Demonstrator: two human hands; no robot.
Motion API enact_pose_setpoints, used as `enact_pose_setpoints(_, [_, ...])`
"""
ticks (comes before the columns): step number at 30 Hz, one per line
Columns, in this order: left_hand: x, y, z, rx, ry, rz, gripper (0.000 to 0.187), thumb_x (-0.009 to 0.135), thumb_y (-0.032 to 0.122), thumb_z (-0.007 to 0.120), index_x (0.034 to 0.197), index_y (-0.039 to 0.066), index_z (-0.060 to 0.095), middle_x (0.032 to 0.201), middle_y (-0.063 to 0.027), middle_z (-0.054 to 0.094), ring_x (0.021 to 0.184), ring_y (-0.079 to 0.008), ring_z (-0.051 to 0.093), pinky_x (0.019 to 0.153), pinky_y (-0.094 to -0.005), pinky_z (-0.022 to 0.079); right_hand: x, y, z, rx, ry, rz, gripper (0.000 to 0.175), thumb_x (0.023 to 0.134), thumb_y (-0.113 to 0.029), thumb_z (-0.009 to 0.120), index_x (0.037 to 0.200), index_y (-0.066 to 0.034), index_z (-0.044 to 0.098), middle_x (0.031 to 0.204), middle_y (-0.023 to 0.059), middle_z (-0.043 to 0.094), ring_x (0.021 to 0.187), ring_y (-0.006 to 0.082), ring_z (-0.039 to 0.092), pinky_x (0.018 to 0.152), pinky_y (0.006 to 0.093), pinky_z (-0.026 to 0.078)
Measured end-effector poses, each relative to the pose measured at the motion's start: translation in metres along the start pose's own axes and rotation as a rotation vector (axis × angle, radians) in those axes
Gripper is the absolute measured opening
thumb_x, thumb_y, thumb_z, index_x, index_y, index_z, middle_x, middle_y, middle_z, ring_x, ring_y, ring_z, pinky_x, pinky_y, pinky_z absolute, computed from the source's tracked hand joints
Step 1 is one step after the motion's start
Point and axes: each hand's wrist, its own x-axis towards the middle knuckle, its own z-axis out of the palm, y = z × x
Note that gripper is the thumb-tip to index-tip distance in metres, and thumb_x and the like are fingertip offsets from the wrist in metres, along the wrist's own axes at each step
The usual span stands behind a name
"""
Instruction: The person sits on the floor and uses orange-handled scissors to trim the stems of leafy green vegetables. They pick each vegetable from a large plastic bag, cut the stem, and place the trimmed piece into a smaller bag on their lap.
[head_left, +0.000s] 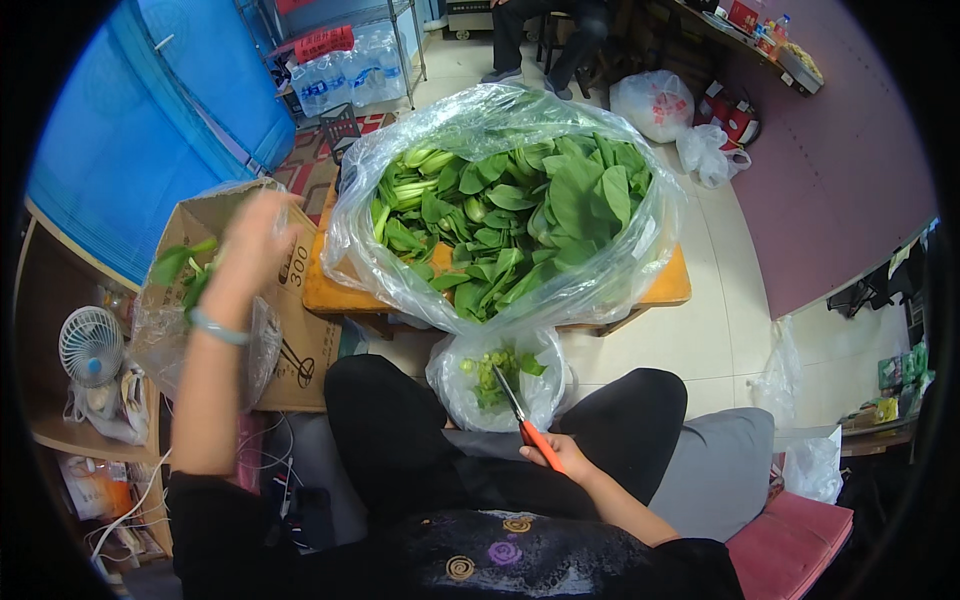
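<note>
My right hand (564, 454) grips orange-handled scissors (541, 445), their blades pointing down over a bin lined with a clear plastic bag (551, 375). Cut green stem ends and a leaf (499, 375) lie inside that bin, between my knees. Blurred by motion, my left hand (259, 229) is over a cardboard box (304, 330); its fingers look apart and I see nothing in them. Leafy greens (196, 274) show in the box beside my left wrist. Ahead, a large open clear plastic bag (352, 247) full of bok choy (517, 202) rests on a wooden table (664, 285).
A small fan (91, 346) stands on a shelf at left. Behind the table are packs of water bottles (349, 79) and a seated person's legs (517, 45). Tied plastic bags (652, 105) lie on the floor at right. A grey cushion (712, 465) is beside my right thigh.
</note>
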Motion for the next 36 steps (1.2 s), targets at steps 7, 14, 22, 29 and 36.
enact_pose_setpoints(7, [0.047, 0.052, 0.142, 0.134, -0.471, -0.327, 0.024, 0.082, 0.007, 0.054, 0.102, -0.005, 0.060, 0.098, -0.0197, 0.063, 0.090, -0.0339, 0.062, 0.078, -0.0407, 0.050, -0.001, 0.005, -0.003, 0.002, 0.002, 0.033, 0.024, 0.084, -0.027, 0.069, 0.076, -0.0056, 0.061, 0.068, -0.0089, 0.049, 0.063, 0.0021, 0.043, 0.059, 0.0193, 0.038])
enact_pose_setpoints(14, [0.074, 0.051, 0.176, 0.224, -0.116, -0.182, 0.023, 0.077, 0.006, 0.055, 0.099, 0.003, 0.051, 0.101, -0.0155, 0.053, 0.092, -0.0326, 0.058, 0.075, -0.0401, 0.051, 0.002, 0.014, -0.005, 0.000, -0.013, 0.065, 0.026, 0.084, -0.028, 0.069, 0.077, -0.0042, 0.062, 0.069, -0.0073, 0.051, 0.067, 0.0029, 0.045, 0.062, 0.0206, 0.040])
enact_pose_setpoints(22, [0.093, 0.045, 0.208, 0.409, -0.327, -0.317, 0.026, 0.083, 0.011, 0.051, 0.109, 0.009, 0.054, 0.112, -0.0109, 0.052, 0.107, -0.0275, 0.052, 0.090, -0.0380, 0.043, 0.000, 0.006, -0.007, -0.061, 0.069, 0.072, 0.027, 0.082, -0.029, 0.071, 0.078, -0.0037, 0.061, 0.068, -0.0049, 0.053, 0.066, 0.0038, 0.048, 0.063, 0.0212, 0.042])
enact_pose_setpoints(29, [0.090, 0.040, 0.202, 0.436, -0.359, -0.201, 0.023, 0.080, 0.014, 0.057, 0.103, 0.011, 0.053, 0.100, -0.0101, 0.059, 0.098, -0.0262, 0.057, 0.084, -0.0365, 0.043, -0.001, 0.003, -0.009, -0.014, 0.067, 0.085, 0.027, 0.082, -0.029, 0.070, 0.078, -0.0041, 0.061, 0.070, -0.0050, 0.054, 0.066, 0.0041, 0.048, 0.064, 0.0211, 0.042])
enact_pose_setpoints(36, [0.057, 0.074, 0.136, -0.180, 0.030, -0.006, 0.036, 0.072, 0.008, 0.070, 0.103, 0.006, 0.052, 0.099, -0.0131, 0.061, 0.091, -0.0273, 0.059, 0.081, -0.0370, 0.044, 0.003, 0.006, -0.007, -0.062, 0.006, 0.064, 0.026, 0.083, -0.030, 0.069, 0.083, -0.0051, 0.062, 0.073, -0.0041, 0.054, 0.070, 0.0051, 0.049, 0.065, 0.0220, 0.042])
